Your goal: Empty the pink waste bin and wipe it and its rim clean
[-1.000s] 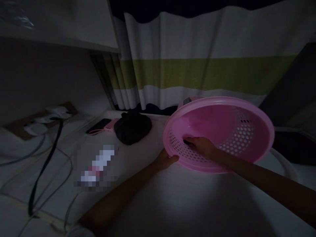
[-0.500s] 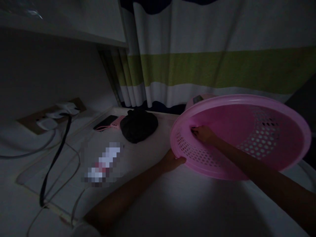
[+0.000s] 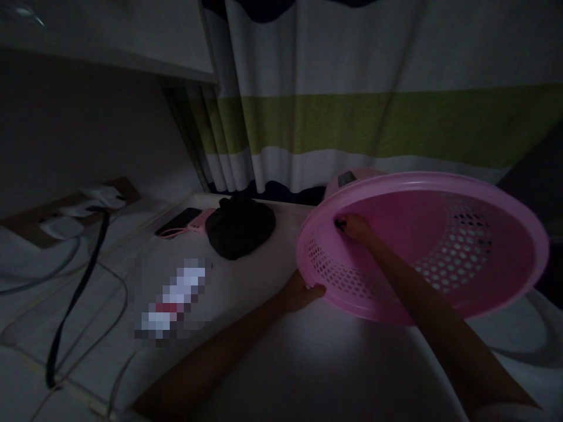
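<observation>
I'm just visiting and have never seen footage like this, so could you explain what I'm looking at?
There's no machine here: these are a person's two bare hands, seen by one camera worn on the head, looking forward and down. The left hand grips the rim of a tilted pink basket with holes. The right hand reaches inside, apparently pinching a small dark thing, too dim to identify. On the white table lie a black bundle and a pink strapped item; one patch is pixelated.
</observation>
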Demonstrator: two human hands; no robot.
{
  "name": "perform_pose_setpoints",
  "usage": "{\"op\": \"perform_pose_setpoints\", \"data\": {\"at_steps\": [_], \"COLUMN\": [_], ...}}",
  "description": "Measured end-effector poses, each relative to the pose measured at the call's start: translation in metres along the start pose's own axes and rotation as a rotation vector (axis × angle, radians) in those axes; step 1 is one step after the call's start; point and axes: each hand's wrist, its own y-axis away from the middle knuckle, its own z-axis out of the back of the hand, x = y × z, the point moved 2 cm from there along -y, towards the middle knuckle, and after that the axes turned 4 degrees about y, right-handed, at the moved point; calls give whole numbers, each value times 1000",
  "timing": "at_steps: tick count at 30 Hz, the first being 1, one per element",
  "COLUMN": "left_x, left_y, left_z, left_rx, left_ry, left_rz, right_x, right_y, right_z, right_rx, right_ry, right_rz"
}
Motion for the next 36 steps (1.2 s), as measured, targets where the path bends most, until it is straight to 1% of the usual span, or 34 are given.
{"op": "perform_pose_setpoints", "data": {"at_steps": [3, 5, 12, 19, 23, 26, 28, 32, 36], "left_x": [0, 0, 7, 8, 9, 10, 9, 5, 0], "left_y": [-1, -1, -2, -3, -4, -4, -4, -3, -2], "left_z": [0, 0, 1, 0, 1, 1, 1, -2, -4], "left_rx": [0, 2, 7, -13, -12, -28, -35, -42, -87], "left_ry": [0, -13, -6, -25, -51, -50, -37, 29, 101], "left_rz": [-11, -32, -40, -52, -61, -65, -65, -61, -26], "right_x": [2, 4, 18, 36, 43, 49, 52, 52, 41], "right_y": [3, 10, 56, 93, 105, 105, 99, 77, 51], "right_z": [6, 12, 31, 42, 47, 49, 49, 44, 36], "right_rx": [52, 84, 171, 183, 169, 147, 133, 119, 121], "right_ry": [9, 13, 7, 37, 59, 78, 87, 94, 94], "right_rz": [4, 25, 206, 332, 343, 310, 289, 252, 175]}}
